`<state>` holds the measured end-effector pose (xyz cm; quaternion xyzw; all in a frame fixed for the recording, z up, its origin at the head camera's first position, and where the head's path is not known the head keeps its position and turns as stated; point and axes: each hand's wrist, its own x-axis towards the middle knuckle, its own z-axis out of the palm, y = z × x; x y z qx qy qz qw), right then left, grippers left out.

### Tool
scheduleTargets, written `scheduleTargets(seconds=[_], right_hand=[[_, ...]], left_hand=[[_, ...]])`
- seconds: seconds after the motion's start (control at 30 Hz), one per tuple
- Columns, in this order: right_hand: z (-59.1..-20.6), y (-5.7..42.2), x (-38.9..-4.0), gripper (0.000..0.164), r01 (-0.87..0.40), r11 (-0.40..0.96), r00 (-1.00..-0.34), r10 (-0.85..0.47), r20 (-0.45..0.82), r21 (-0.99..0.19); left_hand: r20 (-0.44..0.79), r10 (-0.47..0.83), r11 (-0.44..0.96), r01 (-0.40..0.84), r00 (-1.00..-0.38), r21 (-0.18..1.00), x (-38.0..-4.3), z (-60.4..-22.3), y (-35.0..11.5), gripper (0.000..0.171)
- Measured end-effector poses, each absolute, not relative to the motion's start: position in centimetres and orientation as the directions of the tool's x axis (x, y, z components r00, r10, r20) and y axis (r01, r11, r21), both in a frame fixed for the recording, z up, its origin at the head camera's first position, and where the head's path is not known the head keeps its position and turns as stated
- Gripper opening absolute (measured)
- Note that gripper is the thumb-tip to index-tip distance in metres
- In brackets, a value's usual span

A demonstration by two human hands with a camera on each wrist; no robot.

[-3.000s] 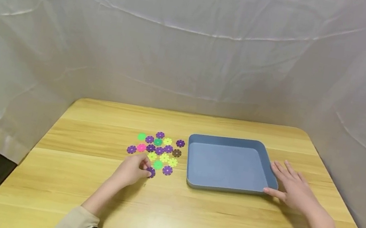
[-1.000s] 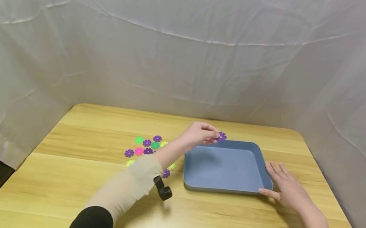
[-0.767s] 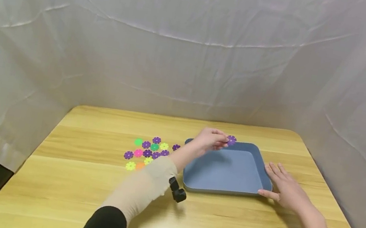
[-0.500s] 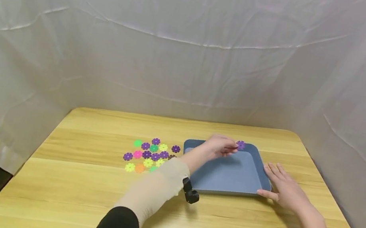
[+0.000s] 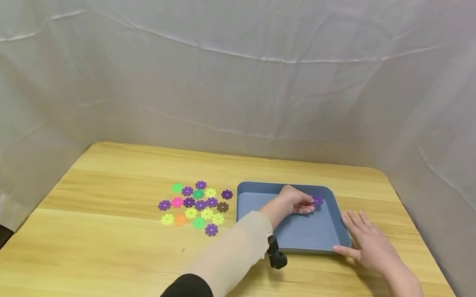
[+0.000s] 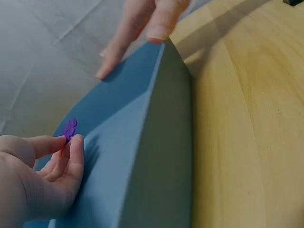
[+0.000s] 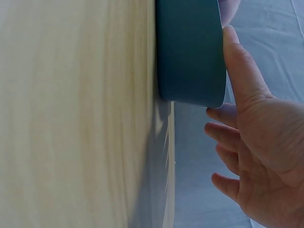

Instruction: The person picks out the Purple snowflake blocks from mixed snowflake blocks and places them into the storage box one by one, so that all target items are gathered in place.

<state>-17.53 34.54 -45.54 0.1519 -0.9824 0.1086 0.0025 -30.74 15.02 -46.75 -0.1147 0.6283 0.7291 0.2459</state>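
Tray, blue-grey and shallow, stands on the wooden table with both of the person's hands at it. The left hand reaches inside the tray's rim and pinches a purple disc between thumb and fingers, toward the tray's far right corner. The left wrist view shows the disc held above the tray's floor; whether it touches the wall cannot be told. The right hand lies along the tray's right side, fingers spread and fairly straight, thumb touching the rim by the near right corner. Left of the tray lies a group of notched discs in purple, yellow, green, pink and orange, with a brown disc near the tray's left wall. The work seems barely begun: one disc is within the tray, not yet let go, while this whole group lies outside it.
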Motion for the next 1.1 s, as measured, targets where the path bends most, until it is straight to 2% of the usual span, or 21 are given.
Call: scheduleTargets(seconds=[0.23,0.57,0.8,0.97,1.1], right_hand=[[-45.6,34.2,-17.3,0.092,-0.301,0.929,-0.953,-0.298,0.043,-0.216],[-45.3,34.3,-17.3,0.092,-0.286,0.931,-0.957,-0.287,0.028,-0.229],[-45.0,34.3,-17.6,0.092,-0.271,0.935,-0.962,-0.274,0.019,-0.230],[-44.9,34.3,-17.8,0.092,-0.276,0.934,-0.960,-0.278,0.025,-0.228],[-45.1,34.5,-17.5,0.092,-0.280,0.929,-0.959,-0.281,0.030,-0.241]], left_hand=[[-0.491,0.041,-0.149,-0.491,-0.870,0.858,-29.7,-46.9,15.6,0.009],[-0.472,0.028,-0.104,-0.472,-0.881,0.876,-29.7,-46.8,15.8,0.008],[-0.467,0.058,-0.126,-0.471,-0.882,0.873,-30.0,-46.4,15.0,0.008],[-0.452,0.150,-0.112,-0.469,-0.880,0.876,-30.2,-46.0,13.2,0.026],[-0.411,0.270,-0.064,-0.442,-0.871,0.895,-29.9,-45.7,11.8,0.037]])
